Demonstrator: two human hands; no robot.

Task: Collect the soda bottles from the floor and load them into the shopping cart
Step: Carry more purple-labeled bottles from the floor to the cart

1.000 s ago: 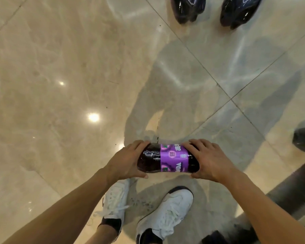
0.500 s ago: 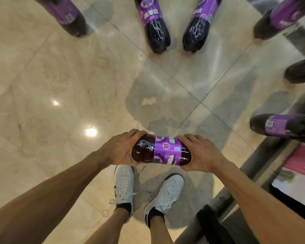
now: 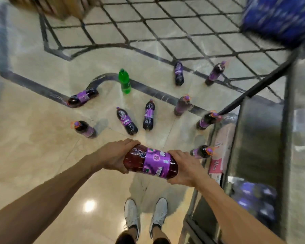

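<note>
While L hand (image 3: 113, 155) & R hand (image 3: 183, 167) grip its ends, purple-label soda bottle (image 3: 155, 161) reads "…NDA".

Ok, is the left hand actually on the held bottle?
Touching. Head view shows the left hand gripping one end of the held bottle, fingers curled over it.

Partial white lettering "NDA" on the purple label (image 3: 157, 162) of the held soda bottle (image 3: 136, 158).

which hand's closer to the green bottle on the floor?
Left. The left hand grips one end of the held purple bottle, roughly in line with the green bottle farther ahead on the floor; the right hand grips the other end, offset toward the cart.
</note>
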